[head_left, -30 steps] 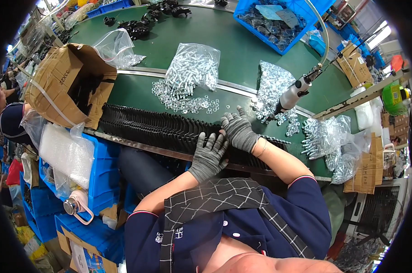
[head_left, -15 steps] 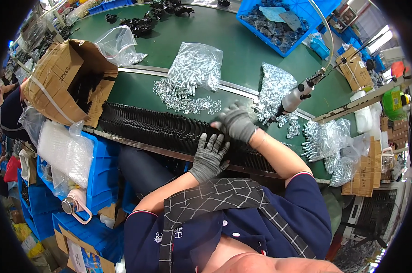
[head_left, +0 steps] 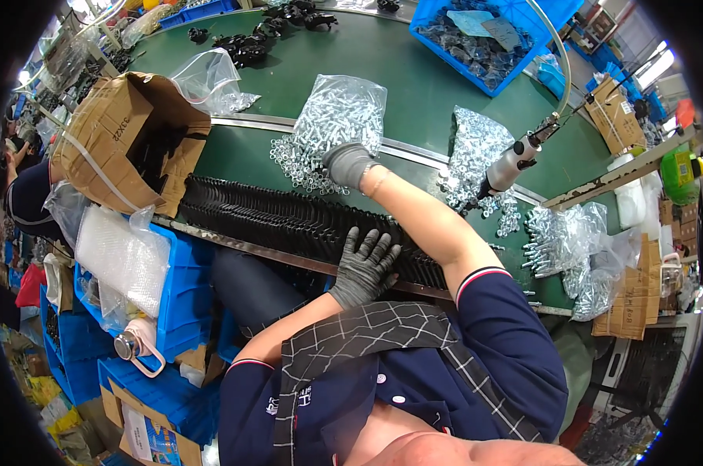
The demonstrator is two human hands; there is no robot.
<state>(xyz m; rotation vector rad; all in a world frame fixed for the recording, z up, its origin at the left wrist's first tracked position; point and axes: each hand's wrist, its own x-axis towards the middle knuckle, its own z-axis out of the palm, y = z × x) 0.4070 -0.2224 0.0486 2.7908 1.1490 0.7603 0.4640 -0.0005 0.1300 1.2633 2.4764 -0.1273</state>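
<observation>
A long row of thin black parts (head_left: 274,213), packed side by side, runs along the table's near edge. On the row's right part lies my left hand (head_left: 364,268), in a grey glove, its fingers spread. My right hand (head_left: 349,165), gloved too, reaches over a heap of small metal nuts or collars (head_left: 297,167) at the mouth of a clear bag of metal fasteners (head_left: 340,113). The back of that hand hides its fingers, so what they hold does not show.
A power screwdriver (head_left: 510,167) hangs by a second bag of small metal pieces (head_left: 475,144). Bagged bolts (head_left: 557,237) lie farther right. An open cardboard box (head_left: 95,147) stands left, a blue bin (head_left: 444,39) at the back. Blue crates (head_left: 184,272) sit below the table edge.
My right hand has moved left and away from me, from above the black row to the metal heap. My left hand stays spread on the row. The whole view has shifted slightly.
</observation>
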